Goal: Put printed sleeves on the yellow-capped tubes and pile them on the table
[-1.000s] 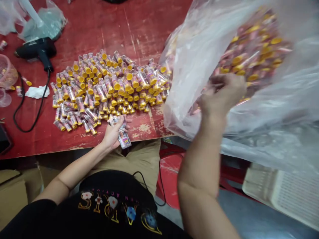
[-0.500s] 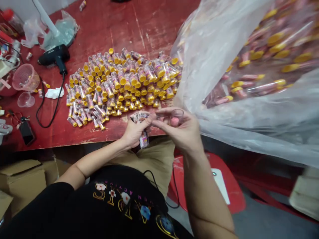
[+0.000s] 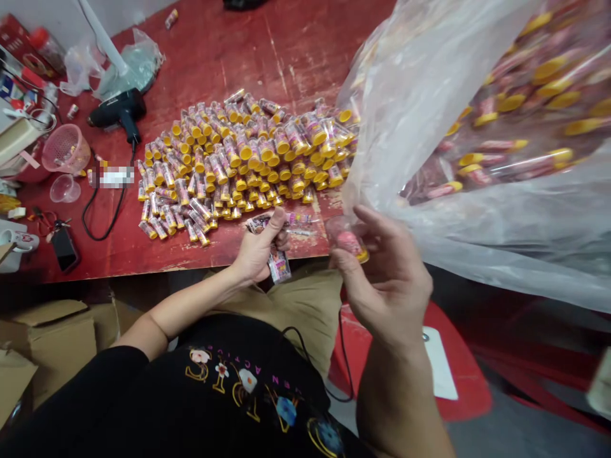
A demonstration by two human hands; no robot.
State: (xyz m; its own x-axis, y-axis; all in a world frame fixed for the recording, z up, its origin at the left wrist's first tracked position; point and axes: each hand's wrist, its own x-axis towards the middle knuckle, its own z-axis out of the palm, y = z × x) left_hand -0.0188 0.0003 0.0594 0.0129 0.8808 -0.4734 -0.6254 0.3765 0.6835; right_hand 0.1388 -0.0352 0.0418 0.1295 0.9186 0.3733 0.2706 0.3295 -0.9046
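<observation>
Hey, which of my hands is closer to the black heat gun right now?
Your left. The left hand is at the table's front edge, below and right of the heat gun; the right hand is farther right, beside the plastic bag.

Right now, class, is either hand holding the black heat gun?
No, the heat gun lies on the red table, while the left hand holds labels and the right hand a clear tube.

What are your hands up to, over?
Left hand gripping printed wrappers. Right hand holding yellow-capped tube. Big plastic bag close by right hand, might get in the way.
</observation>
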